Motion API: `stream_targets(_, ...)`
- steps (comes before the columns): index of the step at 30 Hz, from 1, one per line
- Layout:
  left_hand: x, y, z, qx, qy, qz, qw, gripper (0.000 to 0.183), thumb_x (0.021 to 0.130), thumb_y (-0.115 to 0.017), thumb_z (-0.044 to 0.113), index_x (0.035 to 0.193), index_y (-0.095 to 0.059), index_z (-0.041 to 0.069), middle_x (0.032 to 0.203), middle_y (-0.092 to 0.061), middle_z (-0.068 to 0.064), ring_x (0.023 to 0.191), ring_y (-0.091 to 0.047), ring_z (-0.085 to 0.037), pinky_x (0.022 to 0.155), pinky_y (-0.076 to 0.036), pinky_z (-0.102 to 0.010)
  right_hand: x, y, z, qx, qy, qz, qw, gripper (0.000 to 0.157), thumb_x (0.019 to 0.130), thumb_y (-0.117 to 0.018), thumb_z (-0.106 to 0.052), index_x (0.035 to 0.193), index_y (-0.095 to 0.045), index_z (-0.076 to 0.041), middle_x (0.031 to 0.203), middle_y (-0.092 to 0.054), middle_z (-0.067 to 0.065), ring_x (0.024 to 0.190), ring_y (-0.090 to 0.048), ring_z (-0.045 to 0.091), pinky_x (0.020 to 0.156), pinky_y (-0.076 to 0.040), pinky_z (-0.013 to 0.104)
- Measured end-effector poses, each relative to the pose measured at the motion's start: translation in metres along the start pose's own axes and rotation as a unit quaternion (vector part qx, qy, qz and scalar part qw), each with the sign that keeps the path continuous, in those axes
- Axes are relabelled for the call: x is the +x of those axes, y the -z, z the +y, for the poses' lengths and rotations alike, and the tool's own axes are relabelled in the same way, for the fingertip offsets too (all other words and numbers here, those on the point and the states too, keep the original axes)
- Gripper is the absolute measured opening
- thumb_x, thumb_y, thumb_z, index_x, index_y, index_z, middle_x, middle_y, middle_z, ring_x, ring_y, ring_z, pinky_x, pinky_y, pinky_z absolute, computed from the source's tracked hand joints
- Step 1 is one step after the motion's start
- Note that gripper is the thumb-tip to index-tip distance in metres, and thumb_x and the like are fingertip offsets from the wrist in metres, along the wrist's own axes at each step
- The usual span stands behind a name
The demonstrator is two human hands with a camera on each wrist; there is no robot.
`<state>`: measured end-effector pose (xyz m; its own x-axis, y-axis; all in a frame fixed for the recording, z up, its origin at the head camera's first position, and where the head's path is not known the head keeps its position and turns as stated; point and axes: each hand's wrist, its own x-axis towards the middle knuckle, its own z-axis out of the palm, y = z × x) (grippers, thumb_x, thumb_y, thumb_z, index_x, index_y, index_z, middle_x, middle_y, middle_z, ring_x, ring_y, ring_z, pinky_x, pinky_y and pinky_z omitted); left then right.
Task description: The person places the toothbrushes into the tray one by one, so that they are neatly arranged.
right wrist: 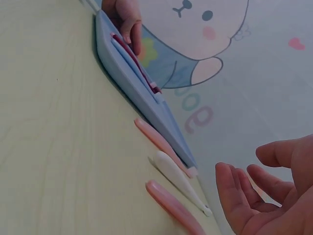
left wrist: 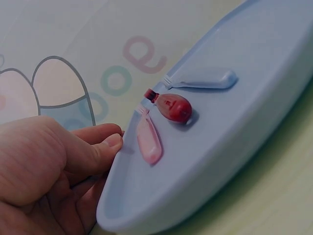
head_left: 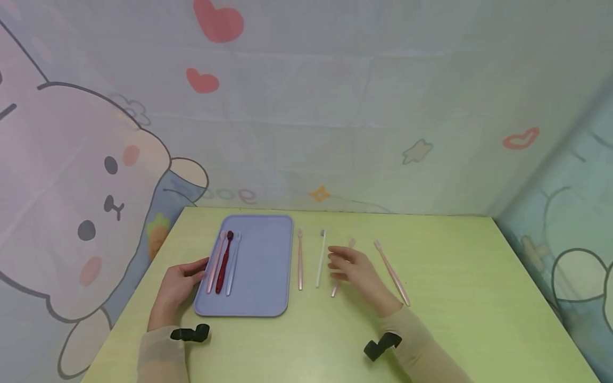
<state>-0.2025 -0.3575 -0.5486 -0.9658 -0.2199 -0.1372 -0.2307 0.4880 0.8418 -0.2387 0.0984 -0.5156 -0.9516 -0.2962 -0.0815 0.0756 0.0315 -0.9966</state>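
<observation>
My left hand (head_left: 175, 287) pinches the left rim of a pale blue tray (head_left: 263, 266), its thumb at the edge in the left wrist view. In the tray lie a pink toothbrush (head_left: 215, 263), a dark red toothbrush (head_left: 223, 266) and a light blue toothbrush (head_left: 233, 265), side by side. My right hand (head_left: 359, 271) hovers with relaxed, slightly bent fingers and holds nothing. It overlaps a pink toothbrush (head_left: 333, 291) in the head view, hiding its middle. Just left of those fingertips is a white toothbrush (head_left: 320, 260).
Between the tray and the white toothbrush lies another pink toothbrush (head_left: 300, 260). A further pink toothbrush (head_left: 394, 275) lies slanted beyond the right hand. The yellow-green table (head_left: 460, 298) ends at a printed cloth backdrop (head_left: 306, 106).
</observation>
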Motion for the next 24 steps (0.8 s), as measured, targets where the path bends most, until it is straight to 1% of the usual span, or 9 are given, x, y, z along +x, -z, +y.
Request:
stream_targets(7, -0.001, -0.001, 0.001, -0.011, 0.003, -0.002, 0.9999, 0.043, 0.105, -0.065, 0.005, 0.147, -0.061, 0.000, 0.148, -0.059, -0.027, 0.149, -0.042, -0.049, 0.123, -0.030, -0.062, -0.007, 0.027, -0.003, -0.002, -0.001, 0.007, 1.000, 0.045, 0.111, -0.059, -0.010, 0.151, -0.052, 0.009, 0.150, -0.055, 0.031, 0.127, -0.063, 0.039, 0.102, -0.059, 0.044)
stream_targets(11, 0.000, -0.002, 0.002, -0.011, 0.000, -0.001, 0.9999, 0.043, 0.105, -0.065, 0.004, 0.147, -0.061, 0.000, 0.147, -0.060, -0.026, 0.149, -0.043, -0.048, 0.123, -0.031, -0.061, -0.009, 0.042, -0.004, -0.006, -0.005, 0.004, 1.000, 0.047, 0.111, -0.058, -0.012, 0.153, -0.050, 0.009, 0.153, -0.052, 0.031, 0.128, -0.063, 0.038, 0.102, -0.059, 0.041)
stream_targets(19, 0.000, -0.002, 0.000, -0.008, -0.001, -0.002, 1.0000, 0.043, 0.105, -0.065, 0.004, 0.147, -0.061, 0.000, 0.147, -0.059, -0.027, 0.148, -0.043, -0.048, 0.123, -0.031, -0.062, -0.021, 0.069, -0.006, -0.059, -0.007, -0.001, 0.998, 0.052, 0.111, -0.061, -0.017, 0.153, -0.049, 0.010, 0.154, -0.051, 0.031, 0.133, -0.059, 0.046, 0.102, -0.059, 0.041)
stream_targets(24, 0.000, -0.002, -0.001, -0.005, -0.006, 0.004, 1.0000, 0.042, 0.105, -0.065, 0.004, 0.146, -0.062, 0.000, 0.147, -0.060, -0.027, 0.148, -0.043, -0.048, 0.123, -0.031, -0.061, -0.028, 0.080, -0.010, -0.101, -0.002, -0.003, 0.995, 0.051, 0.110, -0.062, -0.016, 0.153, -0.050, 0.008, 0.151, -0.054, 0.031, 0.133, -0.059, 0.044, 0.100, -0.060, 0.042)
